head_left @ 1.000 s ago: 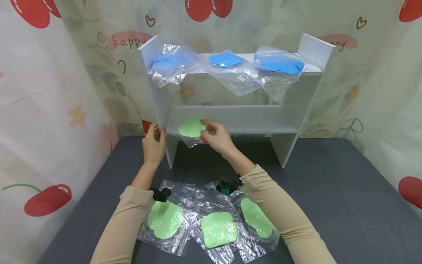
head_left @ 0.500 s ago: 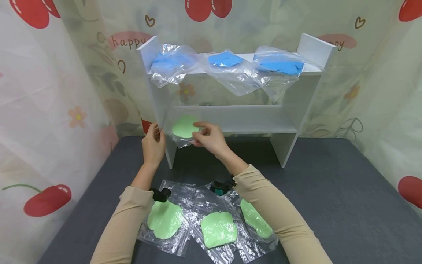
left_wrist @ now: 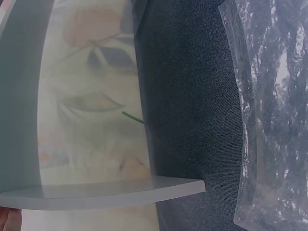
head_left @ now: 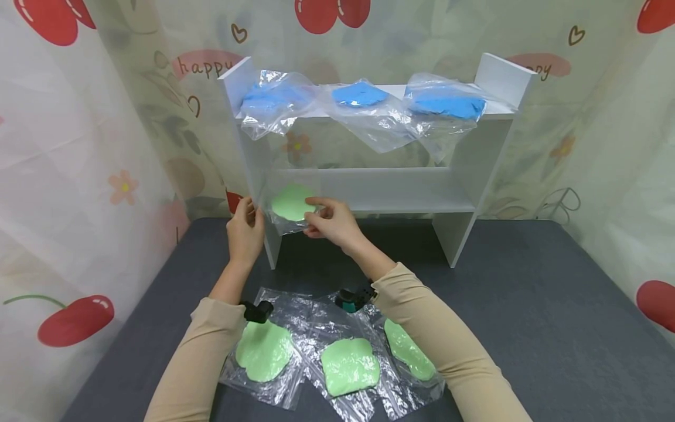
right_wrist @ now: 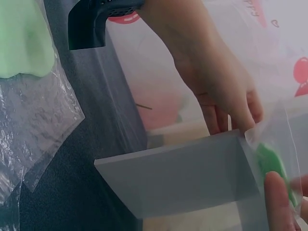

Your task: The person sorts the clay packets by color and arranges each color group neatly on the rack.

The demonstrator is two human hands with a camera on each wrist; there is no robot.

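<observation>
Well, right hand (head_left: 335, 224) pinches bagged green slab (head_left: 290, 203), edge covered — left hand (head_left: 245, 234) grips shelf (head_left: 406, 190).

Facing you: brown lettering "happy" (head_left: 204, 63) on printed backdrop (head_left: 422, 35), left of white shelf (head_left: 406, 190); partly hidden lettering "ppy" (head_left: 543, 72) at right.
</observation>
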